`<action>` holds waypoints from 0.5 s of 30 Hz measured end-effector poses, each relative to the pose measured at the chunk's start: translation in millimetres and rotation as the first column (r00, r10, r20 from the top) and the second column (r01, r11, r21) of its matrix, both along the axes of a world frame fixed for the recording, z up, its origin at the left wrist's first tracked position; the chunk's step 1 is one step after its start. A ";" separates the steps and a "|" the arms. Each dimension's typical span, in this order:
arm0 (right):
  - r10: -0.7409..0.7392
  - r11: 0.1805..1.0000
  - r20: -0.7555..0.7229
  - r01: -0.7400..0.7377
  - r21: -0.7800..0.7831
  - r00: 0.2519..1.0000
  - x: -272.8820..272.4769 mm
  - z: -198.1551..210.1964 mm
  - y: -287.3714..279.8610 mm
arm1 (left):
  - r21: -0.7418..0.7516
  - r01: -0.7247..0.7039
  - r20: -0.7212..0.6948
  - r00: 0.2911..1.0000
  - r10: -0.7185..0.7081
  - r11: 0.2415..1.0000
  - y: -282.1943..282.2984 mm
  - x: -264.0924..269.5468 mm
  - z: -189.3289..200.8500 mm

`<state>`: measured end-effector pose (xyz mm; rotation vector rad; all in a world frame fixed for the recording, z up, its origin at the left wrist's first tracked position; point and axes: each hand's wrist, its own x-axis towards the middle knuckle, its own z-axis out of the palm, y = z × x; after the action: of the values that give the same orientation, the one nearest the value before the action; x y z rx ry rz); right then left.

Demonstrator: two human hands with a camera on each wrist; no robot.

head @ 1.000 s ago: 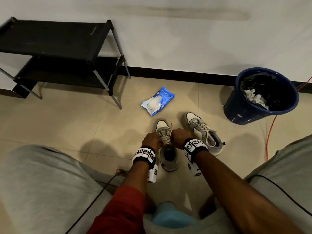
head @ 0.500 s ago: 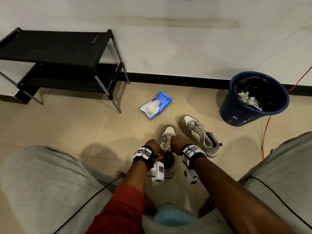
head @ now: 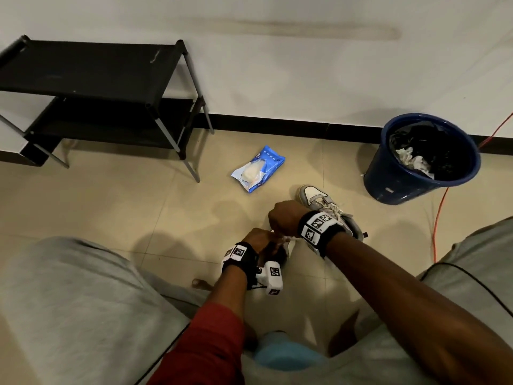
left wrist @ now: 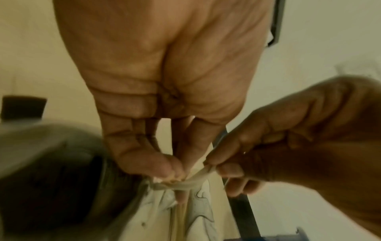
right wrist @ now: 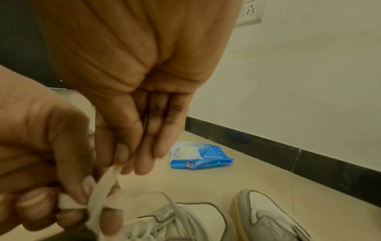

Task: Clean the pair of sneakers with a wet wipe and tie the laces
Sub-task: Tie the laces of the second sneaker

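Note:
Two grey-and-white sneakers stand on the tiled floor. The near sneaker (right wrist: 195,220) lies mostly hidden under my hands in the head view; only its dark opening (head: 277,255) shows. My left hand (left wrist: 175,174) pinches its white lace (left wrist: 195,178) low at the tongue. My right hand (right wrist: 128,161) pinches the same lace (right wrist: 105,184) just above and pulls it taut. In the head view the left hand (head: 259,240) sits nearer me than the right hand (head: 280,220). The second sneaker (head: 327,207) stands just right of them. A blue wet-wipe pack (head: 259,169) lies beyond.
A black two-tier shoe rack (head: 97,93) stands against the wall at the left. At the right stands a blue bin (head: 388,179) lined with a black bag and holding crumpled wipes. An orange cable (head: 438,212) runs along the floor beside it. My grey-trousered knees flank the sneakers.
My right hand has risen and moved away from the left, drawing the lace out. The left hand has stayed low at the near sneaker's tongue.

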<state>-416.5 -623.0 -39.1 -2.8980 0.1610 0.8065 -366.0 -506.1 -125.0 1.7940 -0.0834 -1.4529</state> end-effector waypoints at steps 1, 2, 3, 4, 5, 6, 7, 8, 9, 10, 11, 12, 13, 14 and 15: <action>-0.011 0.999 0.036 0.009 0.042 0.999 0.5 -3.3 -7.3 | 0.010 0.024 0.050 0.998 -0.025 1.000 -2.3 2.4 5.2; -0.053 0.992 0.078 0.044 0.114 0.996 0.1 -11.9 -15.4 | 0.000 0.036 0.089 0.995 -0.036 0.999 -4.1 5.3 7.8; -0.122 0.972 0.126 0.093 0.215 0.984 -2.4 -21.7 -22.6 | -0.017 0.049 0.120 0.992 -0.047 0.999 -5.0 7.8 8.3; -0.221 0.929 0.164 0.156 0.336 0.961 -5.6 -34.0 -28.9 | -0.033 0.063 0.149 0.987 -0.058 0.997 -4.8 9.7 8.1; -0.327 0.864 0.176 0.219 0.453 0.928 -9.2 -47.6 -34.7 | -0.048 0.082 0.178 0.981 -0.072 0.996 -2.9 10.6 7.4; -0.424 0.793 0.166 0.277 0.542 0.890 -13.0 -59.3 -38.0 | -0.063 0.101 0.205 0.975 -0.086 0.993 -0.7 10.9 5.4; -0.492 0.732 0.140 0.321 0.600 0.859 -15.8 -68.3 -38.2 | -0.070 0.115 0.235 0.967 -0.096 0.991 2.4 10.3 3.2; -0.539 0.689 0.120 0.353 0.633 0.834 -18.7 -74.4 -36.6 | -0.072 0.134 0.267 0.958 -0.110 0.988 5.4 8.9 1.5; -0.559 0.663 0.106 0.367 0.652 0.823 -20.0 -80.1 -34.5 | -0.059 0.140 0.305 0.945 -0.116 0.988 7.5 7.8 -1.8; -0.566 0.650 0.096 0.372 0.663 0.818 -20.4 -84.9 -32.6 | -0.035 0.125 0.349 0.931 -0.105 0.992 8.2 8.1 -6.2; -0.576 0.638 0.088 0.380 0.670 0.812 -19.8 -87.9 -30.6 | 0.002 0.097 0.377 0.922 -0.090 0.995 7.1 8.5 -10.8; -0.592 0.629 0.082 0.395 0.670 0.802 -18.3 -90.8 -28.9 | 0.036 0.056 0.389 0.919 -0.066 0.998 5.1 9.4 -14.9; -0.602 0.627 0.080 0.409 0.662 0.794 -16.2 -92.0 -26.9 | 0.062 0.006 0.399 0.916 -0.031 0.998 2.2 10.4 -17.7; -0.605 0.630 0.075 0.419 0.653 0.792 -13.4 -94.4 -24.8 | 0.094 -0.035 0.427 0.904 -0.009 0.995 -0.7 10.2 -17.6; -0.607 0.633 0.073 0.426 0.646 0.791 -11.0 -97.4 -22.3 | 0.127 -0.065 0.471 0.882 -0.003 0.990 -3.2 9.0 -18.2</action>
<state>-427.5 -645.4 -136.5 -2.1281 0.5751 0.2447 -357.0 -509.3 -143.2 2.2242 -0.2035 -0.9890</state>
